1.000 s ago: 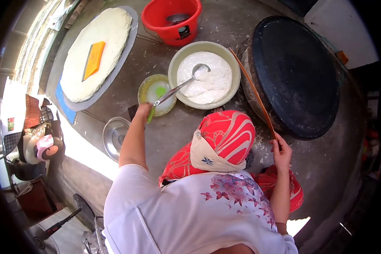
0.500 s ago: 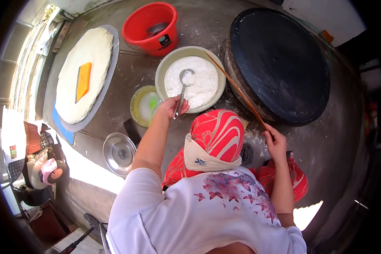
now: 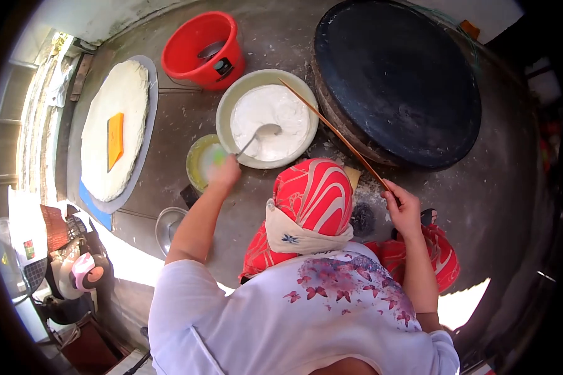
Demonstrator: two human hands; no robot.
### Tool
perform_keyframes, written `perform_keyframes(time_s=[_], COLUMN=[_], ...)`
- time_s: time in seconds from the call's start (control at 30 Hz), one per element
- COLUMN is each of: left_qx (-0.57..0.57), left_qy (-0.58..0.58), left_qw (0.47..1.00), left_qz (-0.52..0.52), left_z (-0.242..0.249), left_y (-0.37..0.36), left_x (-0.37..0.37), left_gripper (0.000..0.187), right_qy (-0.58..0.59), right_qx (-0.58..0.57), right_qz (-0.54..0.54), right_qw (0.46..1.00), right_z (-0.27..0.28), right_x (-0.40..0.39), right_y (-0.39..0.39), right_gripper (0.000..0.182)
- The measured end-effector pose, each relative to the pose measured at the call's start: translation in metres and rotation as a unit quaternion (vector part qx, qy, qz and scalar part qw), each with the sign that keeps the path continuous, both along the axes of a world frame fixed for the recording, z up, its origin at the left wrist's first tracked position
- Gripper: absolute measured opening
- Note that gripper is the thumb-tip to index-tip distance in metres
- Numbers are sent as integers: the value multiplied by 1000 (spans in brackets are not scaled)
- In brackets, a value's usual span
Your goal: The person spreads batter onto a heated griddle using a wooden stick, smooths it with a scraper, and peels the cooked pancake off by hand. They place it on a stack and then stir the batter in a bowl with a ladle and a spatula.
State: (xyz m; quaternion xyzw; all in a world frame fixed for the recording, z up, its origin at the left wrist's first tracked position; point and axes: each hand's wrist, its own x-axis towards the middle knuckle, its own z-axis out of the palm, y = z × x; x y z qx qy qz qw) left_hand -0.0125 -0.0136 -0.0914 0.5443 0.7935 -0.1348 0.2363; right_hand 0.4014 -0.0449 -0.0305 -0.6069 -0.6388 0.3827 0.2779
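Note:
My left hand, slightly blurred, is closed around the handle of a metal ladle. The ladle's bowl rests at the surface of thick white batter inside a pale round basin. My right hand grips the lower end of a long thin wooden stick. That stick slants up and left, its far tip over the basin's rim. Beyond it stands a large round black griddle. Just left of the basin, partly behind my left hand, is a yellowish bowl with pale liquid and a blurred green utensil.
A red bucket with a dark dish inside stands behind the basin. At left, an orange scraper lies on a large pale flatbread stack on a grey round board. A metal lid is on the floor by my left arm.
My left hand has moved left and turned the ladle, whose bowl now tilts over in the batter, lower than before. The right hand still holds the stick; the whole view has shifted slightly.

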Motion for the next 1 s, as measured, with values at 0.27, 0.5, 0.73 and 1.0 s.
perform_keyframes(time_s=[0.27, 0.5, 0.73, 1.0], left_qx=[60, 68, 111, 85], left_qy=[-111, -85, -34, -70], left_qw=[991, 993, 990, 988], left_qz=[36, 47, 81, 105], left_z=[-17, -43, -35, 6], left_y=[-7, -15, 36, -13], left_x=[18, 10, 33, -19], left_gripper=[27, 25, 21, 24], right_qy=[-3, -21, -6, 10], right_qx=[-19, 39, 4, -30], right_qz=[-3, 11, -7, -11], right_qw=[1000, 999, 1000, 999], right_z=[1, -7, 1, 9], right_x=[3, 9, -1, -5], right_y=[-7, -9, -12, -13], right_gripper=[25, 27, 24, 25])
